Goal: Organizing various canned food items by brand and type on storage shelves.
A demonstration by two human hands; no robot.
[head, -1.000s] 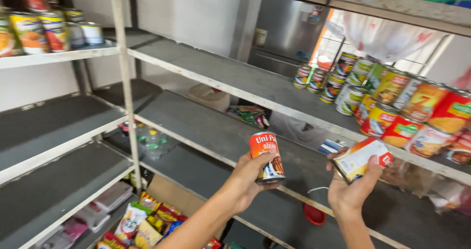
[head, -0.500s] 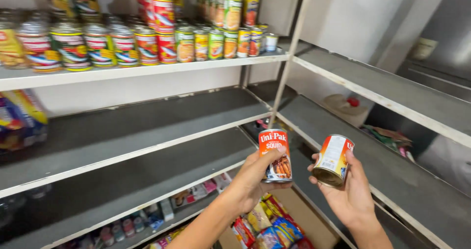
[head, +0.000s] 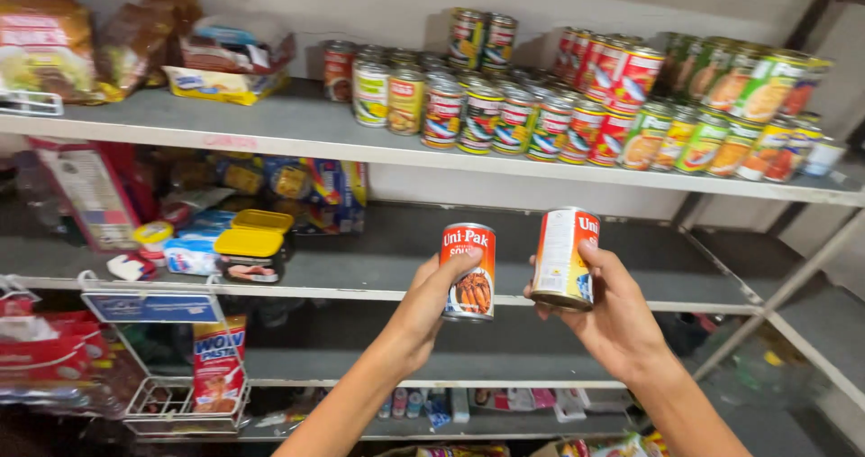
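Note:
My left hand (head: 422, 315) grips an upright orange tin can (head: 468, 270) with a food picture on its label. My right hand (head: 615, 311) holds a second orange-and-white can (head: 565, 257), tilted slightly, close beside the first. Both cans are raised in front of the middle grey shelf (head: 631, 286). Above them, the upper shelf (head: 270, 123) carries several rows of canned goods (head: 586, 105), some stacked two high.
Snack bags (head: 81, 47) lie at the upper left. Tubs with yellow lids (head: 248, 245) and boxes sit on the middle shelf's left side. A wire rack (head: 171, 367) holding a red pasta packet hangs at lower left. A metal upright (head: 766, 299) divides the shelving on the right.
The view has swung left from the corner shelving to this stocked bay. Both hands have kept their cans and lifted them closer together in front of the middle shelf.

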